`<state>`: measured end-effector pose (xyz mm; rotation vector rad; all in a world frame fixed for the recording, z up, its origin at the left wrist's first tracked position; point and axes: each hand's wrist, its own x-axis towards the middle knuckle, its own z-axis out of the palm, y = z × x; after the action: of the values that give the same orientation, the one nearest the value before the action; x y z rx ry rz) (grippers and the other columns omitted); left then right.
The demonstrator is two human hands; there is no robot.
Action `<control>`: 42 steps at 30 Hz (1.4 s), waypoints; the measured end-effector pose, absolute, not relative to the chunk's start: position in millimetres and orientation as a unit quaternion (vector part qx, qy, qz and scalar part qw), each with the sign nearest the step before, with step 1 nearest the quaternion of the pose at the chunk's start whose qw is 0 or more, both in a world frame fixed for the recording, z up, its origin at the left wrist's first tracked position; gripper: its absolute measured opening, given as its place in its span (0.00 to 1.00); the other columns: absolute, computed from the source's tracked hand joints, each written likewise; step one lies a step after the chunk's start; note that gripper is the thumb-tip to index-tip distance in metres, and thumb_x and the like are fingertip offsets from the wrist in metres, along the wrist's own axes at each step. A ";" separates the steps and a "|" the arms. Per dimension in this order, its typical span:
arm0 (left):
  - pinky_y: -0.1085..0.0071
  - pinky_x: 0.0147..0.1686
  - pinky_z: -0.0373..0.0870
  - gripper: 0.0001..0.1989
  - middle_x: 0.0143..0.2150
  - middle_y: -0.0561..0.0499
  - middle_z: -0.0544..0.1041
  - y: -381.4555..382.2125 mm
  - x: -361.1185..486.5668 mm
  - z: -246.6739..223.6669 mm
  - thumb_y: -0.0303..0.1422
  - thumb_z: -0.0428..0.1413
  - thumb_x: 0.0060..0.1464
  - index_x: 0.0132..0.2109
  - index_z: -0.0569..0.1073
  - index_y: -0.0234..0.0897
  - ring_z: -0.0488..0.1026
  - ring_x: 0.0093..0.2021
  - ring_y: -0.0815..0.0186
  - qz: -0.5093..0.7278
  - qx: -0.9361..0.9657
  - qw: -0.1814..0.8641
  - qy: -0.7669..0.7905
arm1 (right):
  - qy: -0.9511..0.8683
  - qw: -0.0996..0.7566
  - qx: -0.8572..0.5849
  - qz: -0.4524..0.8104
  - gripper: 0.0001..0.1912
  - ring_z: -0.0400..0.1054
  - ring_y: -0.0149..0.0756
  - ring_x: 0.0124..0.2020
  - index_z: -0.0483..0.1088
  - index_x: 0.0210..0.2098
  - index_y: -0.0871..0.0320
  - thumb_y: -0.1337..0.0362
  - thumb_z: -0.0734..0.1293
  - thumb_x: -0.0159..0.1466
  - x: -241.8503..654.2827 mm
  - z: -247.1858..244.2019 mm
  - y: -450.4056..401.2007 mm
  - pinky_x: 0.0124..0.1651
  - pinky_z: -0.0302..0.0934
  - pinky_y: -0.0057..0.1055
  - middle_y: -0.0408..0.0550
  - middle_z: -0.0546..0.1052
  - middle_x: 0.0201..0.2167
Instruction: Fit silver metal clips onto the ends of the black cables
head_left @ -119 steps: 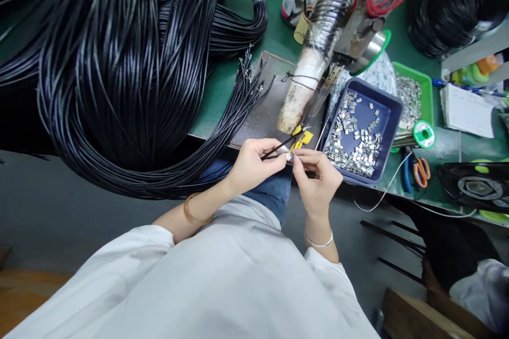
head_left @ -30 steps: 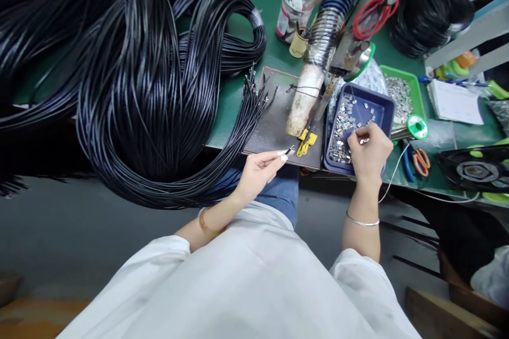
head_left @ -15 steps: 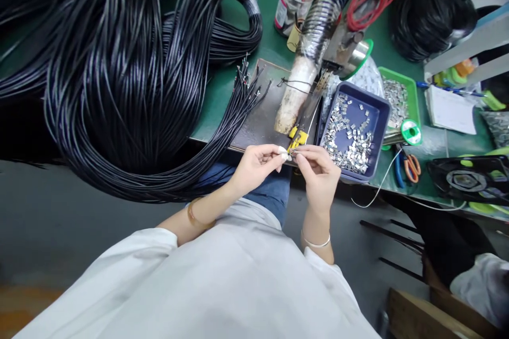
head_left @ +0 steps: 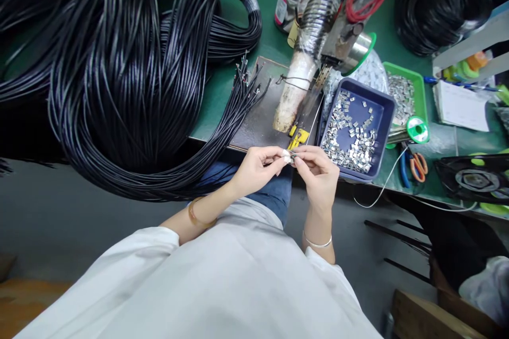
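My left hand (head_left: 258, 170) and my right hand (head_left: 319, 174) meet fingertip to fingertip at the table's front edge. Both are closed in a pinch around something small, too small and covered to name. White wrapping shows on a left fingertip. Just beyond the fingers is a yellow clamp-like part (head_left: 299, 138) below a soldering fixture. Near my right hand sits a blue tray (head_left: 384, 116) of small metal pieces (head_left: 353, 153). Black cable ends (head_left: 248, 90) lie beyond my left hand, on a brown board (head_left: 262, 116).
Large bundles of black cable (head_left: 115, 74) fill the left. A ribbed hose (head_left: 314, 26) hangs over the board. At right are a green tray (head_left: 421, 95), a solder spool (head_left: 417, 130), pliers (head_left: 417, 167), a notepad (head_left: 463, 106) and a fan (head_left: 473, 177). A person's sleeve (head_left: 485, 286) shows lower right.
The camera view has shifted slightly, so the trays and tools at right appear farther right. My hands stay together, with a small change at the fingertips.
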<state>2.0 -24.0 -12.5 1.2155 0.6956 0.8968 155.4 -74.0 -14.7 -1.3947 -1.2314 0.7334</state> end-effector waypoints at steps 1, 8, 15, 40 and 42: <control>0.77 0.25 0.65 0.10 0.23 0.54 0.72 -24.4 1.3 -13.5 0.35 0.60 0.56 0.33 0.76 0.32 0.66 0.22 0.74 0.397 0.559 0.659 0.310 | -0.518 0.541 -0.584 0.313 0.03 0.76 0.31 0.39 0.78 0.34 0.54 0.63 0.71 0.62 155.9 -14.9 -74.0 0.39 0.75 0.28 0.46 0.79 0.40; 0.73 0.35 0.68 0.12 0.31 0.47 0.79 -28.4 -3.1 -28.0 0.33 0.52 0.65 0.41 0.80 0.34 0.74 0.31 0.68 0.399 0.804 0.289 0.333 | -0.574 0.519 -0.587 0.237 0.04 0.76 0.31 0.41 0.77 0.35 0.53 0.68 0.70 0.62 154.3 -9.0 -75.8 0.41 0.75 0.29 0.45 0.79 0.40; 0.75 0.30 0.66 0.14 0.25 0.52 0.74 -34.3 1.0 -24.5 0.36 0.52 0.65 0.32 0.72 0.34 0.69 0.25 0.72 0.410 0.664 0.541 0.313 | -0.528 0.562 -0.575 0.274 0.02 0.78 0.34 0.41 0.75 0.33 0.55 0.66 0.70 0.63 144.4 -12.4 -77.9 0.42 0.76 0.33 0.46 0.78 0.41; 0.76 0.24 0.49 0.09 0.21 0.58 0.60 -12.1 -3.6 -12.9 0.34 0.60 0.51 0.29 0.73 0.33 0.53 0.23 0.76 0.367 0.493 0.715 0.333 | -0.533 0.640 -0.526 0.175 0.05 0.78 0.33 0.39 0.70 0.38 0.54 0.70 0.68 0.63 140.7 -16.5 -75.9 0.38 0.77 0.31 0.44 0.80 0.38; 0.76 0.24 0.50 0.09 0.21 0.58 0.60 -12.4 -4.1 -12.9 0.34 0.61 0.51 0.28 0.73 0.33 0.53 0.23 0.75 0.360 0.499 0.714 0.333 | -0.527 0.638 -0.526 0.198 0.05 0.78 0.33 0.38 0.70 0.38 0.54 0.70 0.69 0.63 140.6 -15.7 -76.5 0.37 0.77 0.30 0.44 0.80 0.37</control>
<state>-4.1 -12.4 -12.9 1.1053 0.7377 0.7978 140.6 -76.5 -15.7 -1.2002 -1.2040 0.4515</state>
